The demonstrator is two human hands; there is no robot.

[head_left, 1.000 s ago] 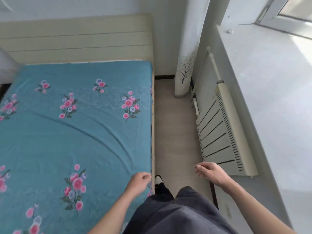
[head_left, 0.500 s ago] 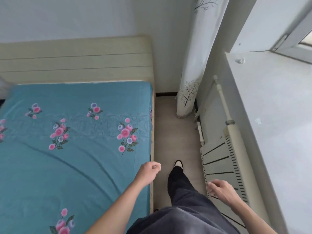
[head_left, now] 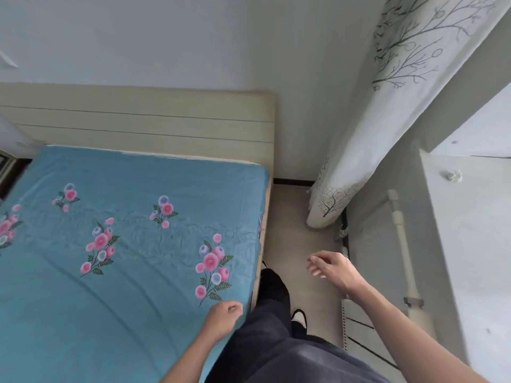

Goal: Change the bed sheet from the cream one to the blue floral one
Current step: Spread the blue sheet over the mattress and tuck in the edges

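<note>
The blue floral sheet [head_left: 124, 272] is spread over the mattress up to the cream headboard [head_left: 138, 120], with a few long creases running across it. The left hand [head_left: 221, 317] is held over the sheet's near right edge, its fingers curled inward with nothing seen between them. The right hand [head_left: 331, 269] is raised above the floor strip [head_left: 293, 239], fingers loosely bent and holding nothing. This narrow strip between the bed side and the radiator [head_left: 359, 335] is partly taken up by the person's dark-trousered legs [head_left: 273, 299]. At its far end a tree-printed curtain [head_left: 359, 161] hangs to the floor beside a white pipe [head_left: 401, 239]. A wide window ledge [head_left: 470, 244] is seen at the right, bearing a small white object [head_left: 455, 176]
</note>
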